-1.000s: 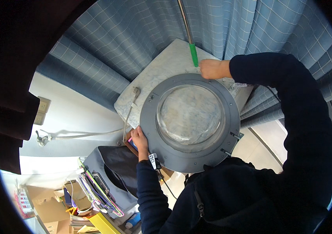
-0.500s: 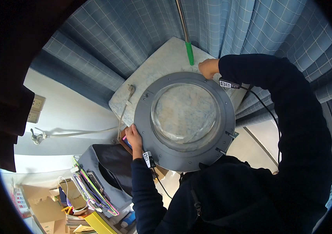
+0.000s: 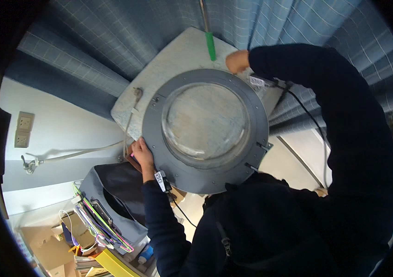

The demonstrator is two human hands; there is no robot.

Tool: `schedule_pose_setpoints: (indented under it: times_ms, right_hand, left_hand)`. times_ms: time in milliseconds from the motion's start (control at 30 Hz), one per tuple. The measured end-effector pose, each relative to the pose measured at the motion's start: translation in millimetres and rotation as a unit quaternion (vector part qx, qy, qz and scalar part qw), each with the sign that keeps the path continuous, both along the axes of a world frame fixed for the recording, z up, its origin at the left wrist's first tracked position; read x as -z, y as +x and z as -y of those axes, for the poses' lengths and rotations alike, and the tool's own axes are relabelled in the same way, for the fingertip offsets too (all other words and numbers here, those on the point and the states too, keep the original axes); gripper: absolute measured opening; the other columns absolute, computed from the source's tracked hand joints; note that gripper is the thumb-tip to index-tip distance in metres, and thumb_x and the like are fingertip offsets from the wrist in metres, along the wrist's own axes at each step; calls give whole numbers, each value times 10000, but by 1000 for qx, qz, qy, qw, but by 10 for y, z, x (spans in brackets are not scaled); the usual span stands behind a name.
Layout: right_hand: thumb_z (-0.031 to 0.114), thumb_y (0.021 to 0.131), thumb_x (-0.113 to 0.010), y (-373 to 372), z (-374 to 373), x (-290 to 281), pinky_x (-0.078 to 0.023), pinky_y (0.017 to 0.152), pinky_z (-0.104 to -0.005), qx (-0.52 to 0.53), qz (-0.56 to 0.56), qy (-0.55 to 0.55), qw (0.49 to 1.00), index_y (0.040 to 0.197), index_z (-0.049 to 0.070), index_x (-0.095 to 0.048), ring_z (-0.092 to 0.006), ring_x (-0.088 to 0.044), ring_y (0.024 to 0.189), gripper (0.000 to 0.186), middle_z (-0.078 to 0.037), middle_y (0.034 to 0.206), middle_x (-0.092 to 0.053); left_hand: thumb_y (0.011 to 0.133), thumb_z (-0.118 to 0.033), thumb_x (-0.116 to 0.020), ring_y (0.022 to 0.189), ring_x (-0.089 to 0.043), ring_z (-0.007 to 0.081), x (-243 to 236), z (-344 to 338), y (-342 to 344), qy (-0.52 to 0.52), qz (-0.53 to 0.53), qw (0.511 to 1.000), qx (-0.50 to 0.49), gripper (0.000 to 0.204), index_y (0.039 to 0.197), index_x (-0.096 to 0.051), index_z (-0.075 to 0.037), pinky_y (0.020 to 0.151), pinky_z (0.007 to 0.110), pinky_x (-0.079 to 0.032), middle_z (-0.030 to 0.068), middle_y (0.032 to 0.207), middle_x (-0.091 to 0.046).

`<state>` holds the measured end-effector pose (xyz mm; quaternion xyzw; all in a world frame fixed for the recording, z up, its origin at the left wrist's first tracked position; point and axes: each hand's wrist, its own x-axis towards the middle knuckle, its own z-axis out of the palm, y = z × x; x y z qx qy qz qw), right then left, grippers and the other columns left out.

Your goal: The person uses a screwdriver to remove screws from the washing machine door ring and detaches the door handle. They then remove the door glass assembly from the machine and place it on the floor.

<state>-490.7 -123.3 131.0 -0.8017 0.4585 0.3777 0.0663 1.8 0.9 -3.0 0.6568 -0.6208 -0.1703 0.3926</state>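
A round washing machine door (image 3: 154,152), with a grey ring-shaped frame and a clear bulging window in its middle, is tilted up before my body above a pale marbled top. My left hand (image 3: 142,156) grips its left edge, thumb toward the front and the other fingers partly hidden. At the upper right rim, my right hand (image 3: 237,61) is curled against the frame, its fingertips out of sight behind it. Two dark metal hinge pieces (image 3: 256,157) stick out of the ring's lower right side. Small screw holes run around the frame.
A green-handled pole (image 3: 211,46) leans at the back near blue checked curtains (image 3: 279,27). A plug with its cord (image 3: 137,92) lies on the marbled top (image 3: 182,51). To the left are a wall tap (image 3: 31,164), a dark grey bag (image 3: 122,194), hangers (image 3: 99,217) and cardboard boxes (image 3: 44,249).
The view has shifted, so the door, both hands and the surroundings appear farther left and higher. Both hands stay at the same places on the door's rim.
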Motion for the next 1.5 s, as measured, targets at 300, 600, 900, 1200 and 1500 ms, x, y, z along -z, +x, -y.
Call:
schedule_pose_setpoints:
  times_ms: [300,600,900,1200,1500]
  right_hand:
    - [139,736,-582,-31,-338,-321,-498,623,-443,-243,199,-226,922,690,60,-672,-334,-653,735,128,-137,698,-650]
    - [164,716,-654,-150,-145,-213,-489,563,-402,-104,130,-126,978,760,66,-702,-257,-673,720,117,-128,773,-688]
    - [116,736,-654,42,-137,-229,-489,588,-395,31,151,-23,988,853,17,-685,-262,-658,718,157,-122,750,-670]
    - [157,737,-612,-27,-315,-361,-508,630,-439,-360,168,-157,904,694,33,-647,-306,-663,718,136,-141,693,-657]
    - [232,703,-719,14,37,-217,-469,554,-408,212,99,69,970,767,29,-697,-265,-631,628,214,-124,687,-654]
  left_hand:
    - [965,-265,-509,915,-545,306,26,26,15,1,-18,1000,10,342,1017,-653,42,846,371,-425,202,950,-585]
    - [976,-302,-492,878,-579,284,44,31,5,17,-15,1000,-17,369,1024,-658,24,812,356,-445,180,948,-614]
    - [965,-268,-510,886,-538,281,-63,-5,-45,11,-11,1000,-9,338,996,-659,34,820,357,-425,183,923,-568]
    - [965,-267,-507,847,-536,275,-55,10,-48,4,-5,1000,-12,332,991,-659,27,786,358,-427,168,888,-572]
    - [964,-277,-505,898,-549,299,-92,7,-78,8,7,1000,-18,338,1017,-664,16,833,373,-431,185,931,-583]
